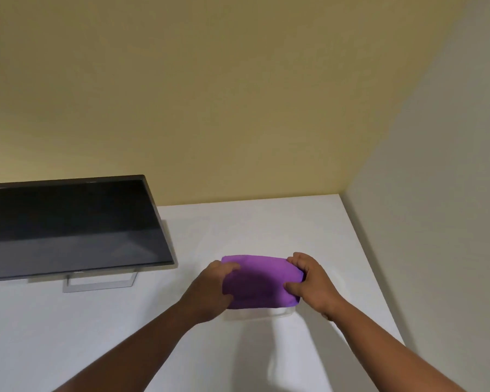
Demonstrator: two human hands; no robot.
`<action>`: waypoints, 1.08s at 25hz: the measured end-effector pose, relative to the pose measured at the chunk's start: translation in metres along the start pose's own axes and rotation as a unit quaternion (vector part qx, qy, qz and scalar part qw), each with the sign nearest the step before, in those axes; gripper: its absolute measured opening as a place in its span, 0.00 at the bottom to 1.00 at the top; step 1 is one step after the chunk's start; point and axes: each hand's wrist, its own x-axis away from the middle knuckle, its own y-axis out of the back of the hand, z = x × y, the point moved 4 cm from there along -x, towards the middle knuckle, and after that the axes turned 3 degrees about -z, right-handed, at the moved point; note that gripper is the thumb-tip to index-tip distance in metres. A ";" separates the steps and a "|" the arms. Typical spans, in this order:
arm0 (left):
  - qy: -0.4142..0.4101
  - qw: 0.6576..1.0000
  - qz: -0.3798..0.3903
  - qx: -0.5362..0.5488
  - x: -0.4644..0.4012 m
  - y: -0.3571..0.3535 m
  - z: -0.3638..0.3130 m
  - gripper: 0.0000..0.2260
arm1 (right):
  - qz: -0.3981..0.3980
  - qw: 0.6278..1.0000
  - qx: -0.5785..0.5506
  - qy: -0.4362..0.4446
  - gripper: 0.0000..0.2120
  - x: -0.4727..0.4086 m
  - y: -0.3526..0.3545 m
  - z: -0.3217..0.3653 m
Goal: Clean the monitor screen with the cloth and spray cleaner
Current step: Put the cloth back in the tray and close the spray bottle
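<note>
A folded purple cloth (259, 281) is held just above the white table, right of the monitor. My left hand (210, 292) grips its left end, thumb on top and fingers curled under. My right hand (311, 281) pinches its right end between thumb and fingers. The monitor (68, 227) stands at the left with a dark, switched-off screen, on a silver stand (99, 282). No spray cleaner shows in the frame.
The white table (266, 222) fills the lower half and meets a yellow wall behind and a pale wall (436, 222) at the right. A faint clear shape (283, 314) lies under the cloth's near edge; what it is cannot be told.
</note>
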 end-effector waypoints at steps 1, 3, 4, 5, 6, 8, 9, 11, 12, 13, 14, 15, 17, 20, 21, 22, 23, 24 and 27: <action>0.009 1.000 0.000 -0.017 0.001 -0.006 0.000 0.31 | 0.008 0.999 0.048 0.008 0.22 -0.003 -0.003 -0.006; 0.030 0.998 0.006 -0.052 0.000 -0.019 0.004 0.31 | 0.009 0.994 0.103 0.029 0.25 -0.008 -0.011 -0.015; 0.036 0.996 0.009 -0.075 -0.001 -0.025 0.006 0.31 | 0.004 0.993 0.113 0.042 0.25 -0.009 -0.015 -0.019; 0.039 0.994 0.006 -0.099 -0.001 -0.031 0.009 0.31 | -0.003 0.992 0.116 0.050 0.25 -0.008 -0.019 -0.022; 0.040 0.992 0.000 -0.121 -0.003 -0.034 0.011 0.31 | -0.012 0.991 0.118 0.054 0.25 -0.008 -0.023 -0.025; 0.042 0.989 -0.011 -0.144 -0.008 -0.041 0.014 0.31 | -0.026 0.992 0.117 0.043 0.25 -0.010 -0.029 -0.029; 0.044 0.988 -0.013 -0.150 -0.011 -0.044 0.016 0.31 | -0.028 0.993 0.113 0.032 0.26 -0.011 -0.032 -0.032; 0.051 0.984 -0.011 -0.169 -0.012 -0.049 0.020 0.30 | -0.021 0.992 0.124 0.022 0.28 -0.014 -0.037 -0.038; 0.054 0.982 -0.007 -0.182 -0.013 -0.052 0.022 0.30 | -0.013 0.989 0.149 0.023 0.30 -0.017 -0.039 -0.039; 0.059 0.980 0.000 -0.192 -0.015 -0.055 0.024 0.30 | -0.003 0.984 0.179 0.024 0.30 -0.020 -0.042 -0.040; 0.064 0.978 0.010 -0.198 -0.016 -0.058 0.027 0.29 | 0.007 0.979 0.203 0.025 0.30 -0.024 -0.044 -0.041; 0.070 0.977 0.021 -0.200 -0.017 -0.060 0.029 0.29 | 0.018 0.974 0.222 0.029 0.29 -0.026 -0.046 -0.041; 0.081 0.975 0.043 -0.201 -0.019 -0.064 0.031 0.29 | 0.040 0.962 0.266 0.052 0.25 -0.028 -0.049 -0.039; 0.095 0.972 0.078 -0.199 -0.024 -0.072 0.038 0.30 | 0.052 0.933 0.340 0.108 0.19 -0.028 -0.051 -0.036; 0.099 0.972 0.086 -0.197 -0.025 -0.074 0.039 0.29 | 0.045 0.923 0.354 0.142 0.19 -0.028 -0.051 -0.034; 0.102 0.971 0.094 -0.196 -0.026 -0.076 0.041 0.28 | 0.041 0.910 0.370 0.181 0.19 -0.027 -0.051 -0.033; 0.105 0.970 0.102 -0.195 -0.028 -0.078 0.042 0.26 | 0.043 0.889 0.402 0.215 0.20 -0.027 -0.053 -0.032; 0.108 0.968 0.112 -0.198 -0.029 -0.079 0.042 0.23 | 0.044 0.868 0.434 0.236 0.20 -0.027 -0.055 -0.030; 0.122 0.959 0.147 -0.211 -0.031 -0.078 0.039 0.14 | 0.057 0.833 0.504 0.221 0.16 -0.028 -0.062 -0.031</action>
